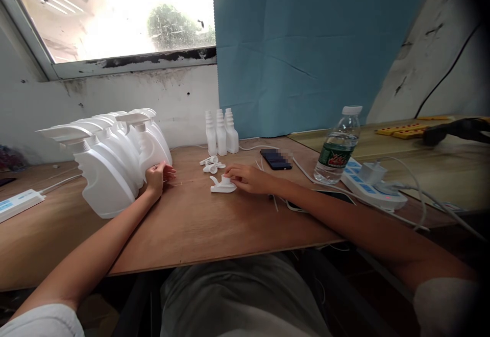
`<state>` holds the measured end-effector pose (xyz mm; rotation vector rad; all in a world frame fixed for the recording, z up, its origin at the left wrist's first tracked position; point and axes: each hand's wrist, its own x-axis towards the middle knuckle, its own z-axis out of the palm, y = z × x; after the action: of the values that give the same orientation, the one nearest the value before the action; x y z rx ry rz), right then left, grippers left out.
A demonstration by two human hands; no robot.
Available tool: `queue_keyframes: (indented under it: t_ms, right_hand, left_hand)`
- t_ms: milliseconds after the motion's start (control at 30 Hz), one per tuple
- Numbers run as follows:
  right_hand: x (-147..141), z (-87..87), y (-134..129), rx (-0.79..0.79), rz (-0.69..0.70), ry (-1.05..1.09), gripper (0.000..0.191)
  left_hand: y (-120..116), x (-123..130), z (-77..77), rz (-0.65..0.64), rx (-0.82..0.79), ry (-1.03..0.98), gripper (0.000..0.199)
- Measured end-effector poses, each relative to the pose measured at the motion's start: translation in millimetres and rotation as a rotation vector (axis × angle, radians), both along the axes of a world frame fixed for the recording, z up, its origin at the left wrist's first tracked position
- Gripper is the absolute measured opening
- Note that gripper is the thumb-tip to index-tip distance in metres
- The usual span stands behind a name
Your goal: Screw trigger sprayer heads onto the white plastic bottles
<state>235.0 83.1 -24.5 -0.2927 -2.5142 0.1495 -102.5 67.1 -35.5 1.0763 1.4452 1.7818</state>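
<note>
Rows of white spray bottles [107, 178] stand at the left of the brown table [191, 230]. My left hand [158, 176] rests beside the front right bottle [151, 145], its fingers apart and curved near the bottle's lower side. At the middle, my right hand [247, 177] pinches a white spray head [224, 185] lying on the table. Just behind it are several small white nozzle parts [212, 164]. Three small white bottles without spray heads [221, 135] stand upright near the wall.
Right of my right hand lie a dark phone [276, 159] and another flat device [335, 195], partly under my forearm. A water bottle [337, 148], a power strip [371, 186] and white cables are farther right. Another power strip [21, 204] is at the far left.
</note>
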Motion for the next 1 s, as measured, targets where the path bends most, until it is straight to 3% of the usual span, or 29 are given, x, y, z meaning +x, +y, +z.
queue_keyframes:
  t_ms: [100,500,1000]
  right_hand:
    - [-0.5,0.2,-1.1,0.002,0.014,0.007,0.02]
    - [-1.8,2.8,-2.7,0.004,0.034,0.005,0.018]
    - [-1.1,3.0,-4.8,-0.03,0.008,-0.009,0.02]
  left_hand:
    - [4.2,-4.5,-0.8,0.041,0.02,-0.057,0.026]
    - [21.4,-18.4,-5.7,0.003,0.07,-0.124,0.018]
    - [43.7,-23.4,-5.4,0.03,0.077,-0.315,0.037]
